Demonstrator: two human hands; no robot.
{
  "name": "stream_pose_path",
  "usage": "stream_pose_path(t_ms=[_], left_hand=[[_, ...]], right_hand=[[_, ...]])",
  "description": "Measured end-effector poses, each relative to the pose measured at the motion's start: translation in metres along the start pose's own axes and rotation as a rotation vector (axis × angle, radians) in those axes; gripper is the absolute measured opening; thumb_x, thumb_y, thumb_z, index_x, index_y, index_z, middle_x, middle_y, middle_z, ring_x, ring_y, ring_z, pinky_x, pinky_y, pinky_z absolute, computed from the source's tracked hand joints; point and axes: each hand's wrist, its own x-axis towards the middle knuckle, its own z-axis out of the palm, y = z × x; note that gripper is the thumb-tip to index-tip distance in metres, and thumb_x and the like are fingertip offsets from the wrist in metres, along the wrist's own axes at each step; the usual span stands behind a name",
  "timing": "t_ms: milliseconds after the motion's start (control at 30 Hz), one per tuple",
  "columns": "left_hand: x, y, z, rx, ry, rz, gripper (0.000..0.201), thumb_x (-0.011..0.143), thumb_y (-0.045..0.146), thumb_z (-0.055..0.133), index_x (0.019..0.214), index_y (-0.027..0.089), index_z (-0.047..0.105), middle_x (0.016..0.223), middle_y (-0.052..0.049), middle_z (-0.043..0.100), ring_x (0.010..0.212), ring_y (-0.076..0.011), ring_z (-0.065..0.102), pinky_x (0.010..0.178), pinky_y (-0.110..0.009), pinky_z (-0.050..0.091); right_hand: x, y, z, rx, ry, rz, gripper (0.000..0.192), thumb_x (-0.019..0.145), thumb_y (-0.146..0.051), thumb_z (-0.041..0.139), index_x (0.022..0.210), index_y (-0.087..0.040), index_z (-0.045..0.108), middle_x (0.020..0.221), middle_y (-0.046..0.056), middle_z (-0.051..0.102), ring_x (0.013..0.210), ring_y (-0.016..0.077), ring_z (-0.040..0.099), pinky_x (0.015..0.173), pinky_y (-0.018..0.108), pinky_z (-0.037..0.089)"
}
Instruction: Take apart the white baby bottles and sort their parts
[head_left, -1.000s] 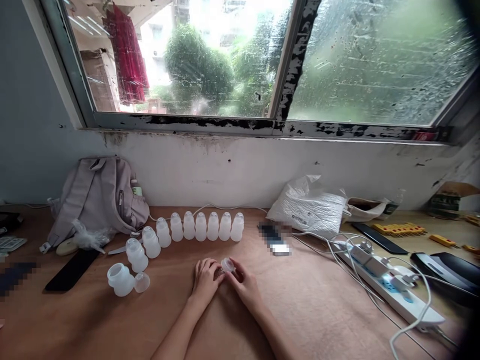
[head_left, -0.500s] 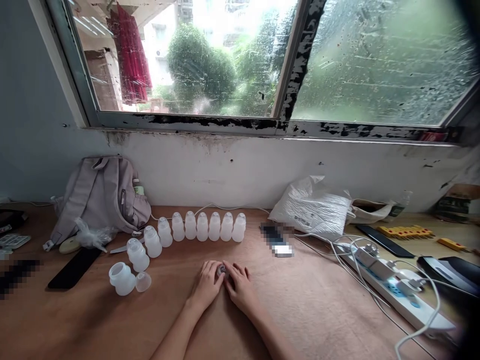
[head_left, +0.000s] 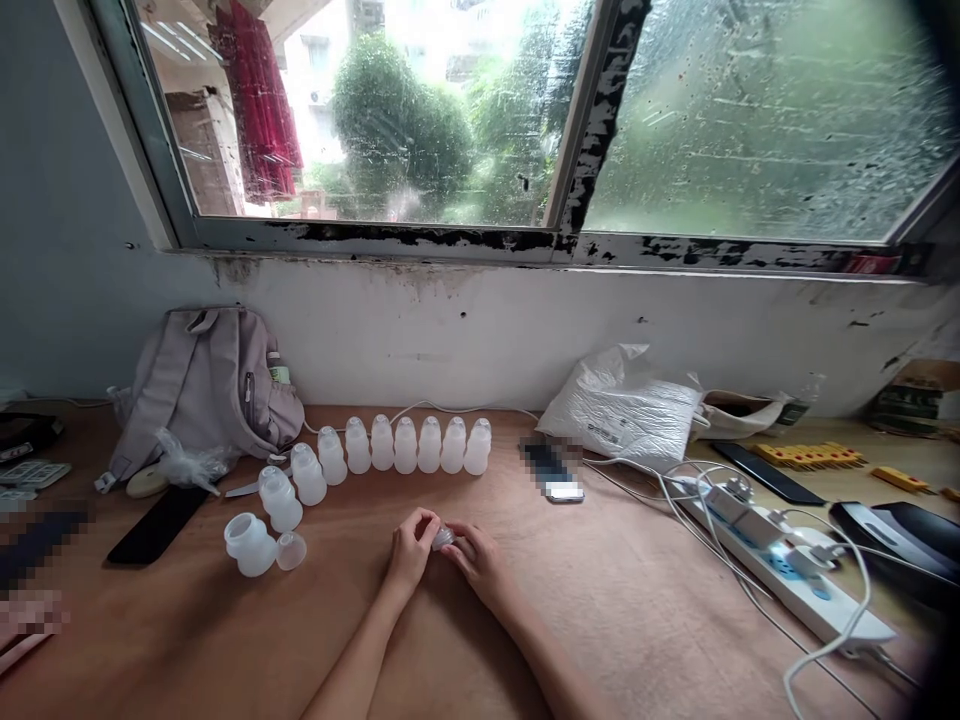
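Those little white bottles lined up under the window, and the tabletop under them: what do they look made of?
The little white bottles look like translucent, frosted plastic: milky, matte, light glowing softly through them. The small piece pinched between left hand and right hand looks similar, though it is too small to be sure. The tabletop seems bare plywood or veneer: reddish-brown, dull, faint grain.

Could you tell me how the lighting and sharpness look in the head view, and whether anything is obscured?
Head view: daylight through the window blows out its upper panes; the table is evenly lit; blurred patches mask the phone and left-edge items; a dark vignette cuts the right corners; straight lines bow.
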Motion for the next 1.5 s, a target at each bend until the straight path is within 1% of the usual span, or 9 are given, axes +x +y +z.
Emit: stream_pose_path(t_ms=[100, 200, 300, 433, 733, 933, 1033, 1133, 1500], left_hand=[[-0.004, 0.002, 0.002, -0.068, -0.026, -0.031, 0.028, 0.082, 0.037, 0.038, 0.093, 0.018, 0.055, 0.079, -0.004, 0.063, 0.070, -0.0152, 0.060, 0.063, -0.026, 0.048], [-0.009, 0.005, 0.003, 0.012, -0.108, 0.032, 0.029, 0.081, 0.039, 0.040, 0.086, 0.018, 0.060, 0.081, -0.005, 0.065, 0.072, -0.0160, 0.060, 0.065, -0.026, 0.047], [-0.012, 0.006, 0.004, 0.116, -0.136, 0.094, 0.025, 0.079, 0.037, 0.045, 0.081, 0.019, 0.062, 0.081, -0.005, 0.067, 0.074, -0.0161, 0.060, 0.069, -0.025, 0.046], [-0.012, 0.005, 0.004, 0.171, -0.139, 0.090, 0.020, 0.077, 0.034, 0.048, 0.082, 0.018, 0.059, 0.078, -0.004, 0.065, 0.068, -0.0145, 0.060, 0.064, -0.024, 0.046], [-0.016, 0.011, 0.002, 0.238, -0.163, 0.147, 0.006, 0.072, 0.026, 0.049, 0.069, 0.022, 0.048, 0.062, 0.001, 0.055, 0.055, -0.0123, 0.051, 0.054, -0.024, 0.041], [-0.014, 0.005, 0.000, 0.176, -0.139, 0.079, 0.011, 0.079, 0.031, 0.041, 0.080, 0.023, 0.049, 0.061, 0.001, 0.056, 0.055, -0.0134, 0.054, 0.053, -0.024, 0.044], [-0.015, 0.004, 0.002, 0.176, -0.137, 0.086, 0.013, 0.077, 0.027, 0.044, 0.085, 0.020, 0.052, 0.065, 0.001, 0.058, 0.058, -0.0125, 0.055, 0.056, -0.024, 0.044], [-0.016, 0.007, 0.003, 0.220, -0.161, 0.180, 0.012, 0.074, 0.022, 0.046, 0.082, 0.019, 0.054, 0.073, 0.000, 0.059, 0.063, -0.0116, 0.055, 0.061, -0.023, 0.043], [-0.022, 0.008, -0.001, 0.355, -0.181, 0.317, 0.008, 0.068, 0.013, 0.046, 0.074, 0.018, 0.047, 0.060, 0.003, 0.050, 0.053, -0.0100, 0.046, 0.053, -0.021, 0.036]], right_hand=[[0.000, 0.001, 0.002, -0.065, 0.100, 0.070, 0.026, 0.078, -0.045, 0.048, 0.074, -0.022, 0.060, 0.073, 0.003, 0.063, 0.069, 0.0191, 0.054, 0.069, 0.032, 0.042], [0.000, 0.000, 0.000, -0.064, 0.156, 0.137, 0.034, 0.080, -0.048, 0.043, 0.066, -0.021, 0.058, 0.064, 0.003, 0.061, 0.059, 0.0174, 0.051, 0.060, 0.029, 0.041], [0.000, -0.005, -0.004, 0.018, 0.135, 0.145, 0.034, 0.081, -0.046, 0.041, 0.072, -0.020, 0.060, 0.065, 0.004, 0.062, 0.058, 0.0166, 0.053, 0.056, 0.027, 0.040], [-0.001, -0.012, -0.008, 0.072, 0.125, 0.102, 0.025, 0.081, -0.038, 0.043, 0.079, -0.019, 0.060, 0.073, 0.004, 0.064, 0.063, 0.0166, 0.056, 0.059, 0.026, 0.041], [-0.006, -0.015, 0.000, 0.084, 0.116, 0.101, 0.016, 0.078, -0.030, 0.045, 0.069, -0.019, 0.052, 0.063, 0.000, 0.055, 0.057, 0.0134, 0.049, 0.054, 0.024, 0.039], [-0.005, -0.015, -0.001, 0.192, 0.040, 0.119, 0.021, 0.081, -0.034, 0.044, 0.087, -0.018, 0.056, 0.069, 0.002, 0.059, 0.056, 0.0132, 0.051, 0.054, 0.024, 0.040], [-0.004, -0.012, 0.001, 0.169, 0.057, 0.131, 0.013, 0.077, -0.028, 0.047, 0.080, -0.018, 0.054, 0.064, 0.000, 0.056, 0.055, 0.0126, 0.048, 0.053, 0.023, 0.038], [-0.002, -0.007, 0.004, 0.138, 0.089, 0.166, 0.004, 0.070, -0.021, 0.050, 0.068, -0.019, 0.047, 0.058, -0.004, 0.049, 0.053, 0.0113, 0.044, 0.051, 0.022, 0.035], [-0.002, -0.008, 0.005, 0.128, 0.044, 0.108, 0.010, 0.064, -0.013, 0.046, 0.065, -0.020, 0.038, 0.055, -0.006, 0.041, 0.050, 0.0092, 0.037, 0.048, 0.020, 0.029]])
